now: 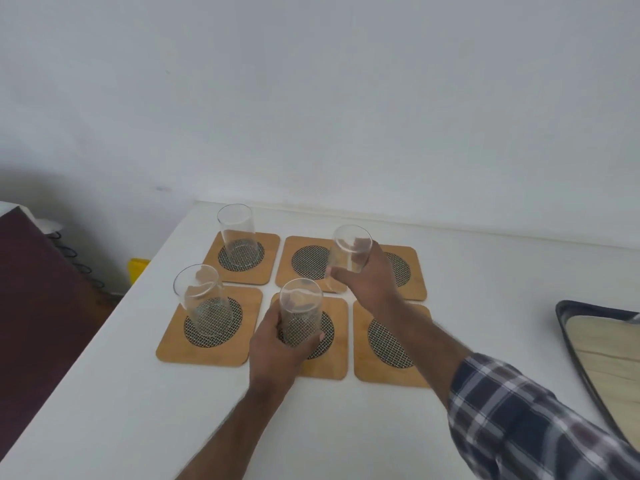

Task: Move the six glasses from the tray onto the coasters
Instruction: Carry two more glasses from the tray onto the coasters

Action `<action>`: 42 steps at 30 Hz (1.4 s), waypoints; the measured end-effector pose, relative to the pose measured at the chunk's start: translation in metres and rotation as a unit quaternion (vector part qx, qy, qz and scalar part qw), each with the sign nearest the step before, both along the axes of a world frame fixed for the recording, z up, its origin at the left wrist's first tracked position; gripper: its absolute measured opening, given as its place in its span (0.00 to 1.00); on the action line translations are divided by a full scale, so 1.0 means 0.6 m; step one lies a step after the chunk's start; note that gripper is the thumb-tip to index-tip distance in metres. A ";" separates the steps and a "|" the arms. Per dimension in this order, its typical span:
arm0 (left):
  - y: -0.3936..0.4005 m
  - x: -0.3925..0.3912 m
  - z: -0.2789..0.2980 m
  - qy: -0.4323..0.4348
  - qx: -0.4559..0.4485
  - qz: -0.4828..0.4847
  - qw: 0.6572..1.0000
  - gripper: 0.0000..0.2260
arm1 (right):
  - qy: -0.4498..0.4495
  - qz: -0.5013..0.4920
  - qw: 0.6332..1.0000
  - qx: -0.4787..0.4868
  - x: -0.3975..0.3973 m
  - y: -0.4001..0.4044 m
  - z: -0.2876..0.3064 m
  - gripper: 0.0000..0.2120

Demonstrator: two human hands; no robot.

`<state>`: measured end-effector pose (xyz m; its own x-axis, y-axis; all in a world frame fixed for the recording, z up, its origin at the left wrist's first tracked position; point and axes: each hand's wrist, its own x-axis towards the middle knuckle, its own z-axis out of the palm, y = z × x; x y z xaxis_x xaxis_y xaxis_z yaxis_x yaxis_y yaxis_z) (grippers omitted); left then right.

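Note:
Several wooden coasters with dark patterned centres lie in two rows on the white table. A clear glass stands on the far left coaster. Another glass stands on the near left coaster. My left hand is shut on a third glass over the near middle coaster. My right hand grips a fourth glass, tilted above the far middle coaster. The near right coaster and far right coaster are bare. The tray shows at the right edge.
The table's left edge drops to a dark maroon surface and a small yellow object on the floor. A white wall runs right behind the coasters. My plaid sleeve crosses the lower right.

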<state>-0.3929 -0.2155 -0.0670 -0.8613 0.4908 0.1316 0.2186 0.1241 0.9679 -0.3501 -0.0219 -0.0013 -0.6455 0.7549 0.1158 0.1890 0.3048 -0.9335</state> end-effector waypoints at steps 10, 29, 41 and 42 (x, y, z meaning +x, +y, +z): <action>0.001 0.001 -0.015 0.030 -0.063 0.030 0.997 0.32 | -0.033 0.039 0.998 -0.044 -0.104 0.029 -0.040 0.38; 0.001 0.005 -0.006 0.032 -0.085 0.039 0.995 0.37 | -0.062 0.046 0.996 -0.044 -0.120 0.019 -0.062 0.46; -0.068 0.060 0.007 0.042 -0.117 0.092 0.988 0.43 | -0.040 -0.051 0.997 -0.039 0.075 -0.030 -0.060 0.35; -0.073 0.068 0.009 0.052 -0.111 0.108 0.987 0.41 | -0.035 -0.056 0.997 -0.039 0.094 -0.034 -0.059 0.33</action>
